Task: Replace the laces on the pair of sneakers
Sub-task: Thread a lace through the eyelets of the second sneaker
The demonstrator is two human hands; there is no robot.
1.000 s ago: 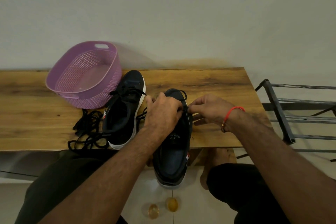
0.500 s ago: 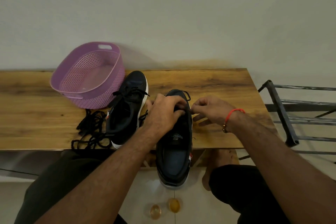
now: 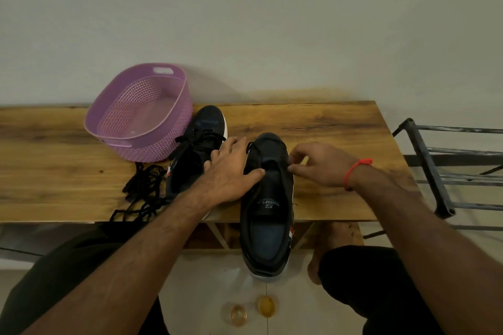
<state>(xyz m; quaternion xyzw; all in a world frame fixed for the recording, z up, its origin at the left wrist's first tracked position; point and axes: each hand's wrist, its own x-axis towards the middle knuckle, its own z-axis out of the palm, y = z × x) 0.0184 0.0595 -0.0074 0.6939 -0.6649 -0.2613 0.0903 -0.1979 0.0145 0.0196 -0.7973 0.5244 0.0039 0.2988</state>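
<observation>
1. We find the left hand [image 3: 231, 171] lying flat with fingers spread and straight, its thumb across the tongue of the near shoe [image 3: 268, 198] and its fingers reaching toward the far shoe [image 3: 198, 152].
2. The right hand [image 3: 318, 164] is curled at the shoe's right edge, fingertips pinched together at the eyelet row. We judge it holds a lace end, but the lace itself is too dark to confirm.
3. The near shoe sits between the hands, heel overhanging the table [image 3: 340, 128] edge toward the person. Its eyelets look mostly unlaced.
4. The far shoe, beyond the left hand, carries laces across its front.
5. Loose black laces [image 3: 141, 193] lie heaped left of the left hand, in front of the purple basket [image 3: 138, 117].
6. Step in hand, in our judgement: working a lace at the near shoe's eyelets.
7. The next move calls for the left hand to steady the shoe while the right draws the lace through.
</observation>
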